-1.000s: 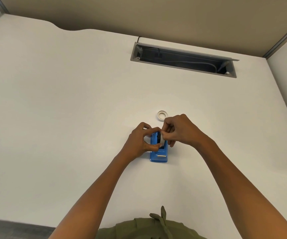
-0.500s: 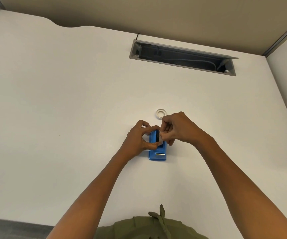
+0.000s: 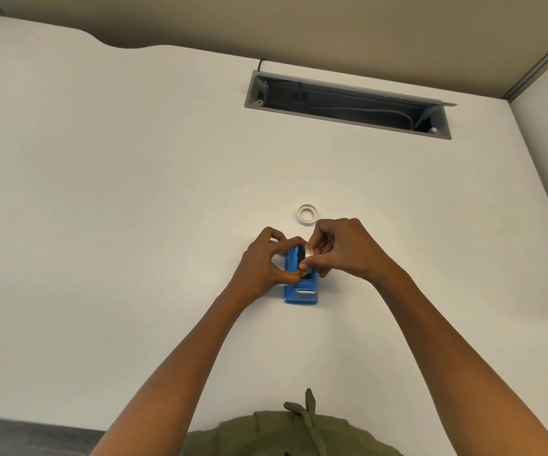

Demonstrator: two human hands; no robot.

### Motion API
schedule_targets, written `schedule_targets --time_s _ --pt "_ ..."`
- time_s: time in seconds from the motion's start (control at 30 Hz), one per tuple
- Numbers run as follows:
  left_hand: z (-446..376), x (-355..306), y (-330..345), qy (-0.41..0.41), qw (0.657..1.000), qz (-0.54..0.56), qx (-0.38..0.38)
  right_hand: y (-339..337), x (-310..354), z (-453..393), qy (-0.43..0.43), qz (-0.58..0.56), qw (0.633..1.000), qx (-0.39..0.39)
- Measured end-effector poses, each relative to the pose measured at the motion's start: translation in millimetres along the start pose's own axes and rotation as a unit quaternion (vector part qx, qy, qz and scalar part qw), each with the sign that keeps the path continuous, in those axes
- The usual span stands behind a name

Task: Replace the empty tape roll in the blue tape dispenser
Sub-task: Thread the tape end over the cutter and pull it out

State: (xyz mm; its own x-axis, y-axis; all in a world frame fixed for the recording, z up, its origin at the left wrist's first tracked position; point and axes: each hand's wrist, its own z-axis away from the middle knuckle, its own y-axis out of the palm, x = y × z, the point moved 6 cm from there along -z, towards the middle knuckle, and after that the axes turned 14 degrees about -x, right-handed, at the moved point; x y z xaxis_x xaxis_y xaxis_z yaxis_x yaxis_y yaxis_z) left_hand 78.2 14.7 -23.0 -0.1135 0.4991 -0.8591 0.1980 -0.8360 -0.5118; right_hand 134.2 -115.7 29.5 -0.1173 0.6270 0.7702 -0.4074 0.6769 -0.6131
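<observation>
My right hand has its thumb and fingertips pinched narrow on a tape roll, a pale roll on a dark hub, held just above the well of the blue tape dispenser. Whether the hub's ends already sit in the side slots I cannot tell; my own knuckles cover that part. My left hand curls around the dispenser's left side, thumb and forefinger closed on its body, steadying it against the desk.

To seat this well, I judge I should keep the hub level, both ends lined up with the slots, and press straight down rather than at a slant, or one end may jam. The left hand should hold firm so the dispenser does not slide on the smooth surface. I cannot see the roll's loose end, but it should feed toward me, to the metal cutter at the near end of the dispenser.

Beyond my hands, just past the right knuckles, a thin white ring lies flat on the desk, probably the spent core. Farther back an open cable tray is set in the desk.
</observation>
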Motion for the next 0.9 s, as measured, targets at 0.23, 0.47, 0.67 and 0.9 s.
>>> schedule_targets --time_s 0.23,0.47,0.67,0.9 --pt "-1 0 0 -0.001 1.000 -0.009 -0.001 -3 -1 -1 0.024 -0.066 0.997 0.012" --pt "-1 0 1 0.003 1.000 -0.017 -0.009 -8 -4 4 0.021 -0.070 0.997 -0.020" --pt "0 -2 0 0.006 1.000 -0.008 -0.015 -9 5 28 -0.113 0.031 0.975 -0.186" --pt "0 -4 -1 0.002 1.000 0.000 -0.011 -2 14 34 -0.126 0.073 0.964 -0.223"
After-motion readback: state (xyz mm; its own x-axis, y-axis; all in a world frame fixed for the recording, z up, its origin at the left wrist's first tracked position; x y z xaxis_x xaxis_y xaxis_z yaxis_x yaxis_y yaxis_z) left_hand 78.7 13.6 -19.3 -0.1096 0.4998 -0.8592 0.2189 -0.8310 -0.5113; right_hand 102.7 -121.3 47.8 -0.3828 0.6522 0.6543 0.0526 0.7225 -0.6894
